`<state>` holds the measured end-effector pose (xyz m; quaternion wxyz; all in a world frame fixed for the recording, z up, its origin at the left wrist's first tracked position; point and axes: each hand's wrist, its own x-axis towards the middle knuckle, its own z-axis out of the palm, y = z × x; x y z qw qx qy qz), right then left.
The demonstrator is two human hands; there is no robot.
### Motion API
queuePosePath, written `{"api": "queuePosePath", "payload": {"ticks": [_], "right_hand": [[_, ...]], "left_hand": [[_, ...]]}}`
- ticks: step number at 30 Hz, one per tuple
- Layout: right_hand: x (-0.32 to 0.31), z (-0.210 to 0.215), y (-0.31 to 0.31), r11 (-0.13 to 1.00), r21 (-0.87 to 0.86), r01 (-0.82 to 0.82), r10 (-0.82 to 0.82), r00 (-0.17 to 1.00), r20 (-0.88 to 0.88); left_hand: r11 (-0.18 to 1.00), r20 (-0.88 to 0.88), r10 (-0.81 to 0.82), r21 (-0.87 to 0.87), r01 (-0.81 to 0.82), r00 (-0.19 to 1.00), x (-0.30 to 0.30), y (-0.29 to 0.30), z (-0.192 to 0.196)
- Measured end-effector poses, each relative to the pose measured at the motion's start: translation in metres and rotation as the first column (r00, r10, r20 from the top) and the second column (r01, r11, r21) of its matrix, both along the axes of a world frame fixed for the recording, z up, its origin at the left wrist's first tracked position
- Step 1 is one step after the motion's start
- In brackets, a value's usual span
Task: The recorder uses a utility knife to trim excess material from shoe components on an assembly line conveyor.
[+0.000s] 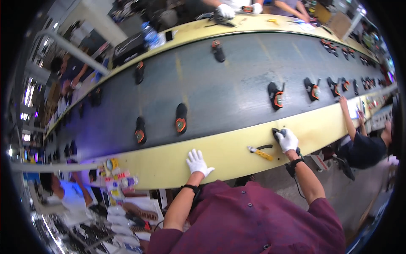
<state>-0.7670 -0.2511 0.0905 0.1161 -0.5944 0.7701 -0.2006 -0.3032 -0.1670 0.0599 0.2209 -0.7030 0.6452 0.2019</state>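
My left hand [197, 163], in a white glove, lies flat with fingers spread on the cream-yellow bench edge [228, 158]. My right hand [287, 141], gloved too, is closed over a black shoe [276, 133] resting on the same edge; the glove hides most of the shoe. Between my hands, closer to the right one, lie a yellow-handled cutter [261, 153] and a dark curved piece [266, 146]. Beyond the edge, black shoes with orange and green insides stand on the dark conveyor belt [228, 93], among them one shoe [181, 118] and another shoe [275, 95].
Across the belt, a co-worker's white-gloved hand [226, 11] handles a dark shoe; a water bottle [151, 35] stands at far left. Another person's arm [347, 116] reaches over the bench at right. Tape and small containers [118, 175] crowd the left end.
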Motion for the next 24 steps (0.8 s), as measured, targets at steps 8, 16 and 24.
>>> {"api": "queuePosePath", "payload": {"ticks": [8, 16, 24], "right_hand": [[-0.003, 0.017, 0.003, 0.993, 0.099, 0.066, -0.064, 0.998, -0.024], [-0.009, 0.022, 0.007, 0.994, 0.079, 0.071, -0.071, 0.997, -0.010], [-0.012, 0.022, 0.006, 0.992, 0.107, 0.063, -0.065, 0.998, 0.016]], "left_hand": [[0.983, 0.117, 0.082, 0.152, -0.100, 0.990, -0.017, -0.008, 0.001], [0.974, 0.197, 0.065, 0.202, -0.105, 0.978, -0.022, -0.008, -0.003], [0.973, 0.205, 0.062, 0.207, -0.105, 0.977, -0.025, -0.007, -0.004]]}}
